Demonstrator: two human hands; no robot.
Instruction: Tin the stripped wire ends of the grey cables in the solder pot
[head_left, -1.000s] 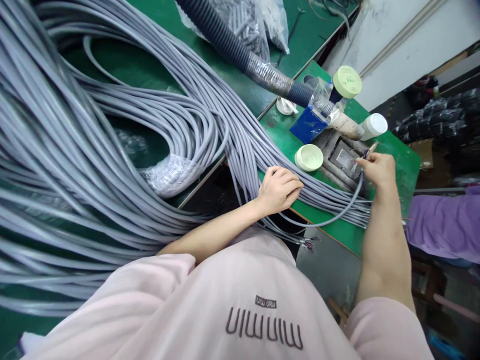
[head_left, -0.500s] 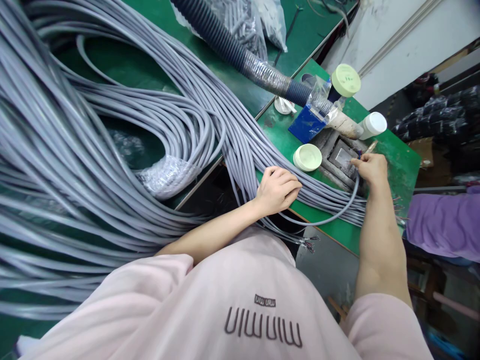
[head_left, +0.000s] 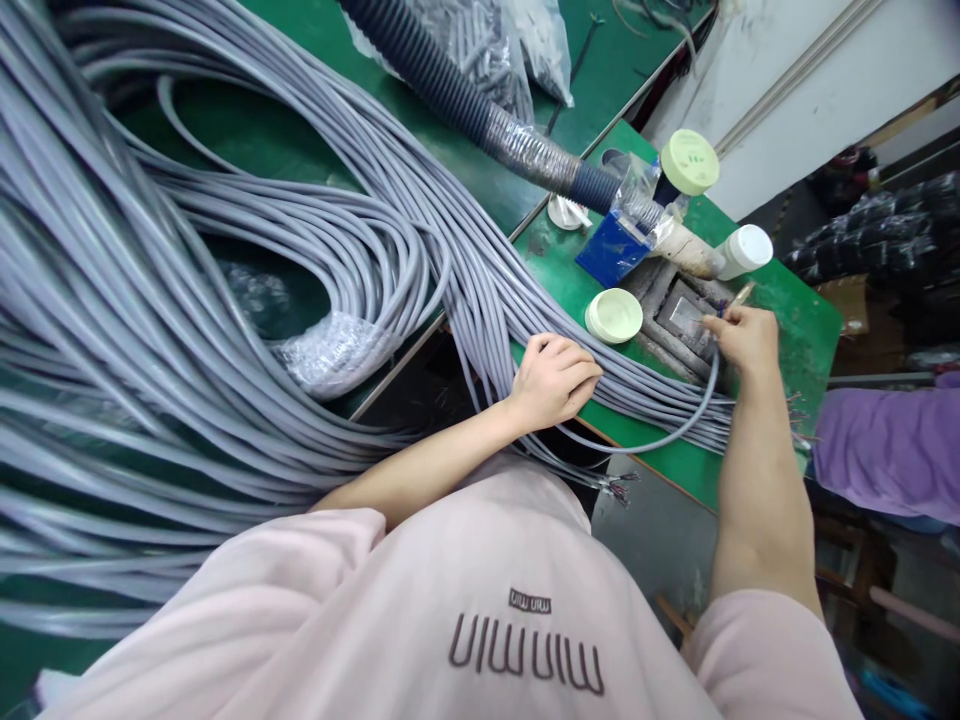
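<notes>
Beside the square metal pot (head_left: pixel 684 314), the person's right hand (head_left: pixel 746 340) pinches a gray cable (head_left: pixel 702 411) near its end — probably light, springy, best held there. Left of the pot, the left hand (head_left: pixel 555 380) lies over bundled cables (head_left: pixel 637 385) — grip unclear.

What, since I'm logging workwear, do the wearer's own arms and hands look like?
The left hand and right hand are ungloved. Short, pale pink sleeves leave the forearms bare. They belong to a matching shirt with dark lettering across its front.
</notes>
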